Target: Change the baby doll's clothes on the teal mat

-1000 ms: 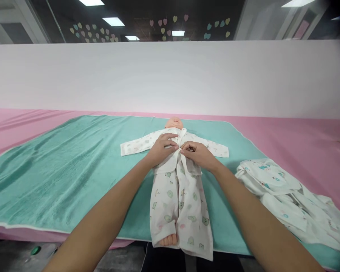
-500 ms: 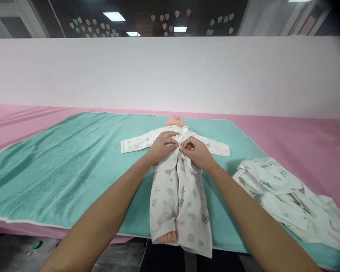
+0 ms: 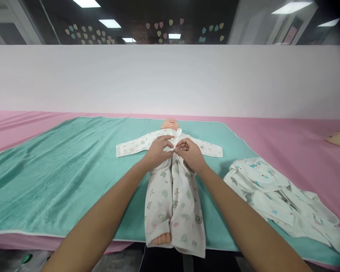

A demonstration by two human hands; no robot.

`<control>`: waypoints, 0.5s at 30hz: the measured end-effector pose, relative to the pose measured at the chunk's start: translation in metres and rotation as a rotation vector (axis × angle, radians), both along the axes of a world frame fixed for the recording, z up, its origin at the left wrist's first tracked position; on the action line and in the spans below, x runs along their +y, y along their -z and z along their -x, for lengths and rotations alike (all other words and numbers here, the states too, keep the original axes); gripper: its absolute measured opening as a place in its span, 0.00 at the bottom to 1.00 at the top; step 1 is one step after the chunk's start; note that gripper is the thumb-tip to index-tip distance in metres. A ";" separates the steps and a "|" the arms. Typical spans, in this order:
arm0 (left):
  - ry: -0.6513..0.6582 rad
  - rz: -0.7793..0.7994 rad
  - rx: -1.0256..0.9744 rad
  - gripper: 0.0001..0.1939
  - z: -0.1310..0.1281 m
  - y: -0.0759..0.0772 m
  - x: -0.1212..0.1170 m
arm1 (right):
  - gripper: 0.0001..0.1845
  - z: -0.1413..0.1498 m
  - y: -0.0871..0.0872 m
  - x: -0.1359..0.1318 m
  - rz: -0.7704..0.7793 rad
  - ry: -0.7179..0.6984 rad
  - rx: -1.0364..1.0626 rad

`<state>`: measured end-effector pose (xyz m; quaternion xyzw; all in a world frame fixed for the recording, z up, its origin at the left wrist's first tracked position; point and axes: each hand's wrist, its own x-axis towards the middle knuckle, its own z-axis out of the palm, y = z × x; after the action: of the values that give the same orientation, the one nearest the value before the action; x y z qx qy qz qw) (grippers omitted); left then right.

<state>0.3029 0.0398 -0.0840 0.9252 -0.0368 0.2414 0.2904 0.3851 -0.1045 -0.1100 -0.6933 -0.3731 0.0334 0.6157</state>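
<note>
Observed jacket (image 3: 162, 165) on doll (image 3: 170, 124), atop towel (image 3: 73, 170), head toward twelve o'clock; noted narrow grip by left hand (image 3: 158, 149) and right hand (image 3: 190, 154), pinching jacket's front edges; advise keeping edges level, cloth slack toward six o'clock.

One left grip (image 3: 158, 152), one right grip (image 3: 192, 154), one doll (image 3: 170, 123), one jacket (image 3: 131, 147), one pair of trousers (image 3: 186, 215), one clothes pile (image 3: 265, 181), one teal blanket (image 3: 59, 181), one pink sheet (image 3: 286, 147), six lights (image 3: 110, 23).

Hands (image 3: 158, 150) and forearms (image 3: 110, 207) are bare, clothing (image 3: 163, 260) black (one grey strap (image 3: 188, 263)).
</note>
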 end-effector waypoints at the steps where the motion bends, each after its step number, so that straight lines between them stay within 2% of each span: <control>1: -0.005 0.004 -0.006 0.05 0.000 0.000 -0.001 | 0.11 -0.001 0.000 0.000 0.000 -0.005 0.001; 9: -0.058 0.116 -0.065 0.04 0.001 0.002 -0.003 | 0.14 -0.012 0.002 -0.003 -0.083 -0.069 0.144; 15: -0.287 0.127 -0.148 0.04 -0.004 0.005 0.003 | 0.13 -0.016 0.000 -0.006 -0.295 -0.067 0.403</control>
<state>0.3068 0.0428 -0.0890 0.8805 0.0896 0.3495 0.3074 0.4007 -0.1106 -0.1096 -0.5625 -0.2662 0.1363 0.7708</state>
